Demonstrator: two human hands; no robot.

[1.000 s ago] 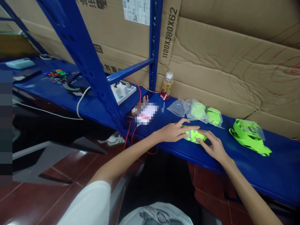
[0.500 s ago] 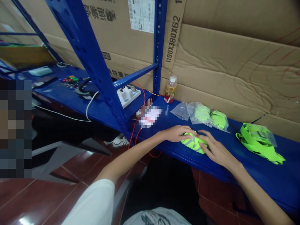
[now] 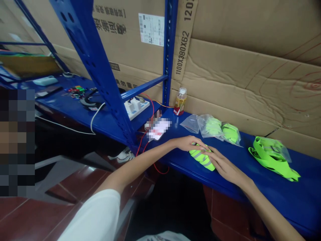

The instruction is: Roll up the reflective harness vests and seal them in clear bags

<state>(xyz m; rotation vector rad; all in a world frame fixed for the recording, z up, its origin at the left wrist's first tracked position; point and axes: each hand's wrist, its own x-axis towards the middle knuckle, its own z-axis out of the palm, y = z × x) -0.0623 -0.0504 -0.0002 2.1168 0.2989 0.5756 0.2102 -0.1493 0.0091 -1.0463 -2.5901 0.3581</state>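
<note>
A folded neon-yellow reflective vest (image 3: 200, 158) with grey stripes lies on the blue shelf near its front edge. Over its far side rests my left hand (image 3: 190, 144), fingers stretched out and thumb on the fabric. My right hand (image 3: 223, 164) lies along the bundle's right side with its fingers straight and together. The fingertips of both hands meet above the bundle and hide its top edge. To the right sits a loose neon-yellow strap piece (image 3: 273, 159) with a clear plastic bag on it.
Behind my hands are a flat clear bag (image 3: 191, 124) and two bagged neon bundles (image 3: 213, 126), (image 3: 230, 133). A bottle (image 3: 180, 101), a blurred phone (image 3: 159, 129) with a red cable, a power strip (image 3: 137, 107) and a blue post (image 3: 100, 67) stand leftward. A person sits far left.
My right hand's fingers have straightened and slid toward my left hand across the bundle. My view has tilted up slightly. The bundle stays on the shelf.
</note>
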